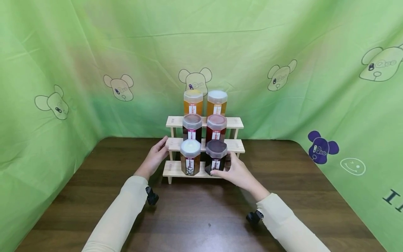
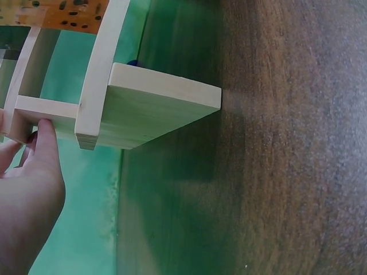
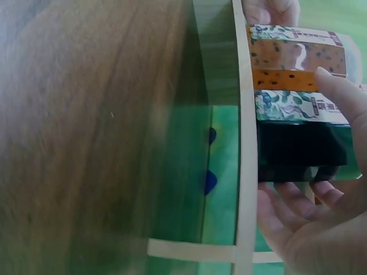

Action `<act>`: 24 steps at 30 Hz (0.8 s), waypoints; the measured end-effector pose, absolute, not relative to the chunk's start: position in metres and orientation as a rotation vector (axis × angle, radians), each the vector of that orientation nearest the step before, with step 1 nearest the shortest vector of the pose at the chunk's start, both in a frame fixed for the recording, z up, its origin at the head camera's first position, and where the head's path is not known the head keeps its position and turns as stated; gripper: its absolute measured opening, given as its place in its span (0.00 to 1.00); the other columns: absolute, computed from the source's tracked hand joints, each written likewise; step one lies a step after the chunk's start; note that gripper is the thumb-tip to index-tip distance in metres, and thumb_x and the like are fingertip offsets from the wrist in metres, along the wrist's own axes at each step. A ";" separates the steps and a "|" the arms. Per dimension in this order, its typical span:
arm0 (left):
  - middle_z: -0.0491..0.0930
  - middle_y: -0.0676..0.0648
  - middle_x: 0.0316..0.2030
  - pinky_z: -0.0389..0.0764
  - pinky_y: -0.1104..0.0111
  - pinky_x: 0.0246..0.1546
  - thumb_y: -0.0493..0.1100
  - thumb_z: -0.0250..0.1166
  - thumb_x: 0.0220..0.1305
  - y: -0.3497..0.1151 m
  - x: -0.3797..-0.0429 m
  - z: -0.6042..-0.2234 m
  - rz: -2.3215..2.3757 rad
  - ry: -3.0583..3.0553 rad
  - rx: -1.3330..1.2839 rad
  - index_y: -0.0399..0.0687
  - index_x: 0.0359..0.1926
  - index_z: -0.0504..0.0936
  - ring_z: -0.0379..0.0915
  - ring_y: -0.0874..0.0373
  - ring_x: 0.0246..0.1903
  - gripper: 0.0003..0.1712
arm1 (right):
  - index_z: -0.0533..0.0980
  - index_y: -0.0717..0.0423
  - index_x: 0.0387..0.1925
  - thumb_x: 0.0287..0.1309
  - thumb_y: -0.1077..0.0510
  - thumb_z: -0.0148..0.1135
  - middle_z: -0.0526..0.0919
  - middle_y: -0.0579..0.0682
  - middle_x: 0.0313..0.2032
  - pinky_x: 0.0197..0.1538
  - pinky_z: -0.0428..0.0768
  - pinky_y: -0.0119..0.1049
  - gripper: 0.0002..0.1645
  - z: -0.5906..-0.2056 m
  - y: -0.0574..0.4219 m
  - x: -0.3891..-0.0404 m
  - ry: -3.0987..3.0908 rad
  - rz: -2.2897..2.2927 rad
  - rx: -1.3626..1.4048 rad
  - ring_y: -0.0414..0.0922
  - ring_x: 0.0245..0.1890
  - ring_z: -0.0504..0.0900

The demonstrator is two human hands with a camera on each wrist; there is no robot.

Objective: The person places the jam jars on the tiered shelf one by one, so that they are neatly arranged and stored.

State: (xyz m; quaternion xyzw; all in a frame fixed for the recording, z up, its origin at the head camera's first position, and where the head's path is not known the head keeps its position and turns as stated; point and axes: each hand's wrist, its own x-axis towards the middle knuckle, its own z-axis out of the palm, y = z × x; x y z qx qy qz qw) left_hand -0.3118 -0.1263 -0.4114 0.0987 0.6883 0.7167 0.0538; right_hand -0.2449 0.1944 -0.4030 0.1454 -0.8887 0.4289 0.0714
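Observation:
A three-tier wooden stand [image 1: 171, 169] stands on the table, with two lidded jars on each tier. My left hand [image 1: 153, 158] holds the left end of the middle tier, its thumb and fingers at the wood in the left wrist view. On the bottom tier, my right hand [image 1: 237, 172] grips the right-hand jar [image 1: 216, 149], which is dark with a dark lid. In the right wrist view the thumb lies across the front and the fingers curl behind the dark jar [image 3: 301, 143]. Beside it stands an amber jar with a white lid [image 1: 190, 148], dark specks showing inside.
Behind, the middle tier bears a dark jar [image 1: 192, 122] and a reddish jar [image 1: 216, 123]. Two orange-yellow jars [image 1: 193, 101] stand on the top tier. A green printed cloth [image 1: 145, 52] hangs behind and beside the brown wooden table [image 1: 201, 217].

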 end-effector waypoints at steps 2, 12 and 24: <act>0.45 0.37 0.77 0.62 0.58 0.71 0.37 0.44 0.81 -0.125 -0.312 -0.412 2.180 2.090 0.297 0.41 0.79 0.47 0.51 0.46 0.73 0.32 | 0.64 0.60 0.64 0.46 0.45 0.82 0.77 0.59 0.54 0.50 0.80 0.45 0.51 -0.401 0.197 -0.243 -2.677 1.280 0.462 0.52 0.48 0.78; 0.45 0.37 0.77 0.61 0.58 0.71 0.37 0.44 0.81 -0.124 -0.313 -0.411 2.188 2.091 0.296 0.41 0.79 0.46 0.51 0.46 0.74 0.32 | 0.64 0.59 0.65 0.51 0.49 0.79 0.79 0.63 0.52 0.56 0.80 0.55 0.46 -0.390 0.214 -0.238 -2.660 1.366 0.480 0.59 0.52 0.80; 0.49 0.35 0.76 0.64 0.56 0.69 0.40 0.44 0.82 -0.130 -0.313 -0.409 1.977 2.287 0.363 0.42 0.80 0.47 0.55 0.42 0.72 0.32 | 0.70 0.63 0.60 0.62 0.47 0.71 0.78 0.64 0.56 0.56 0.78 0.61 0.34 -0.388 0.248 -0.237 -2.673 1.168 0.488 0.62 0.54 0.80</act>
